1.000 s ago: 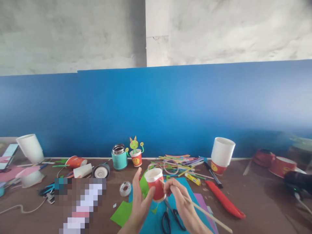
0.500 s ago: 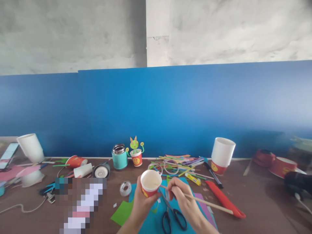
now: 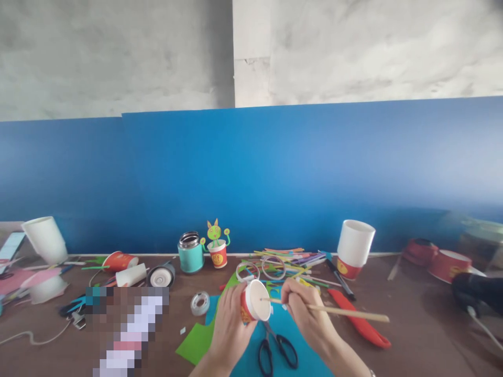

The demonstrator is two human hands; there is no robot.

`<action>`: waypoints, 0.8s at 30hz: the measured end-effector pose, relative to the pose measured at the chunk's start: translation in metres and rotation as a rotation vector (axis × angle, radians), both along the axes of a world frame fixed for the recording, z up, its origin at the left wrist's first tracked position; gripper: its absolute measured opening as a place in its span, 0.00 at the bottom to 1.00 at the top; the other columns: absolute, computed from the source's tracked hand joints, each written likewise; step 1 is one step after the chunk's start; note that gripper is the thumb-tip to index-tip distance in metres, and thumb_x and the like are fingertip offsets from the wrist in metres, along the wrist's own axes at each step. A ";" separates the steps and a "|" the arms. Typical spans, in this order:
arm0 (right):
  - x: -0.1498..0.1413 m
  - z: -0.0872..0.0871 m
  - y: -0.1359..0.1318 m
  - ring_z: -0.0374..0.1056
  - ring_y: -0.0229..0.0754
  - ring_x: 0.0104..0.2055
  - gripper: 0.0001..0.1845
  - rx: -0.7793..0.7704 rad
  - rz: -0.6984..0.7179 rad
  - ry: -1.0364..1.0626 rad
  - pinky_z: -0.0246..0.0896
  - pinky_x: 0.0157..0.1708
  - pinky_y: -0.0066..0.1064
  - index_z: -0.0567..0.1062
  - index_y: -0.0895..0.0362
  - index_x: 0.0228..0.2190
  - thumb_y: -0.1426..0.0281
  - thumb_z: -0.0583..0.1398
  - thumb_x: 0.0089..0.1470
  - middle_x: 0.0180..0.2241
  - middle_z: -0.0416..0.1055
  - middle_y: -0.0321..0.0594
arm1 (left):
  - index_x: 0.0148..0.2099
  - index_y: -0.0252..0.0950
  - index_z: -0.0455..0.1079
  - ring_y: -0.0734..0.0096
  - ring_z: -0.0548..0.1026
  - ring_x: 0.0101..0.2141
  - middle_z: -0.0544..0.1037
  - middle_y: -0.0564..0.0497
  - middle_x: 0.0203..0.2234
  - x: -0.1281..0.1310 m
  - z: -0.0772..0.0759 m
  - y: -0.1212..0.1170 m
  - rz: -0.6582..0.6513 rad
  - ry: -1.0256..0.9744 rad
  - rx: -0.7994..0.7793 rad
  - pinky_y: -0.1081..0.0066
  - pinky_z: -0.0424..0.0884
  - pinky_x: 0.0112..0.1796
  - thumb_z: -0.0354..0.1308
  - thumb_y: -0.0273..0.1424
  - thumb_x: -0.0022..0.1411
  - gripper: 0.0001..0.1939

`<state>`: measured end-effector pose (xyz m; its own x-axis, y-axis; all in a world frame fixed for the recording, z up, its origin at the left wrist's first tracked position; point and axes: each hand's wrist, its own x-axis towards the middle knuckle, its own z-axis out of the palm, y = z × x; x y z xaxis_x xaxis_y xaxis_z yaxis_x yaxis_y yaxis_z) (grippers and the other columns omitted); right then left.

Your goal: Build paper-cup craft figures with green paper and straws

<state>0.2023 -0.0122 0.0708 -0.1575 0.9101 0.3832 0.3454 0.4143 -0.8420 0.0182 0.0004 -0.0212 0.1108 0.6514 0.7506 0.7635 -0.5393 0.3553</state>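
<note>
red-and-white cup, tan stick, blue paper, black-handled scissors

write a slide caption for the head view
Left hand holding a tilted paper cup, right hand holding a pale stick at its mouth.

A blue panel backs the brown counter — above it, a mottled grey wall and paler pillar.

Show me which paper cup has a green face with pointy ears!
The red-and-white paper cup just right of the turquoise thermos; only this one shows a green figure rising from it.
</note>
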 end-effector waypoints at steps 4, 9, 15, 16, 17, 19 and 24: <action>-0.005 -0.005 -0.002 0.52 0.35 0.19 0.11 0.098 -0.005 -0.226 0.43 0.21 0.26 0.62 0.55 0.20 0.73 0.47 0.50 0.16 0.54 0.30 | 0.58 0.36 0.57 0.56 0.72 0.46 0.73 0.42 0.45 0.002 -0.003 -0.001 0.053 0.061 0.070 0.59 0.70 0.46 0.55 0.23 0.52 0.29; -0.006 -0.005 -0.003 0.57 0.36 0.19 0.12 0.137 -0.037 -0.401 0.43 0.22 0.27 0.61 0.54 0.20 0.73 0.47 0.53 0.16 0.57 0.31 | 0.57 0.35 0.58 0.57 0.73 0.44 0.74 0.42 0.43 0.003 -0.001 -0.002 0.063 0.113 0.118 0.60 0.71 0.43 0.56 0.24 0.53 0.28; -0.014 -0.017 -0.003 0.62 0.38 0.21 0.12 0.191 -0.091 -0.622 0.41 0.22 0.30 0.63 0.54 0.22 0.74 0.46 0.54 0.19 0.67 0.36 | 0.54 0.35 0.60 0.59 0.74 0.39 0.75 0.43 0.39 0.010 0.009 -0.009 0.005 0.183 0.186 0.61 0.70 0.40 0.56 0.24 0.54 0.24; -0.016 -0.020 -0.003 0.62 0.39 0.20 0.11 0.203 -0.106 -0.650 0.41 0.22 0.30 0.64 0.54 0.24 0.74 0.47 0.54 0.19 0.68 0.36 | 0.54 0.35 0.61 0.59 0.74 0.38 0.75 0.43 0.39 0.012 0.009 -0.010 -0.009 0.187 0.197 0.61 0.70 0.40 0.56 0.25 0.54 0.24; -0.017 -0.023 -0.003 0.63 0.39 0.20 0.10 0.209 -0.118 -0.665 0.40 0.22 0.30 0.65 0.54 0.26 0.74 0.47 0.54 0.19 0.69 0.36 | 0.54 0.34 0.61 0.59 0.74 0.38 0.75 0.43 0.39 0.013 0.009 -0.011 -0.019 0.181 0.203 0.61 0.71 0.40 0.56 0.25 0.54 0.24; -0.019 -0.025 -0.004 0.63 0.39 0.19 0.08 0.197 -0.117 -0.655 0.40 0.21 0.30 0.65 0.55 0.29 0.74 0.47 0.54 0.19 0.68 0.35 | 0.54 0.34 0.60 0.59 0.74 0.39 0.75 0.43 0.39 0.013 0.006 -0.011 -0.013 0.147 0.188 0.61 0.70 0.41 0.55 0.25 0.53 0.24; -0.019 -0.008 -0.012 0.66 0.39 0.25 0.07 0.217 -0.002 -0.453 0.52 0.26 0.26 0.65 0.54 0.36 0.72 0.54 0.52 0.24 0.69 0.33 | 0.55 0.34 0.59 0.57 0.73 0.43 0.74 0.42 0.42 0.009 0.001 -0.008 0.037 0.071 0.093 0.58 0.70 0.43 0.55 0.26 0.55 0.24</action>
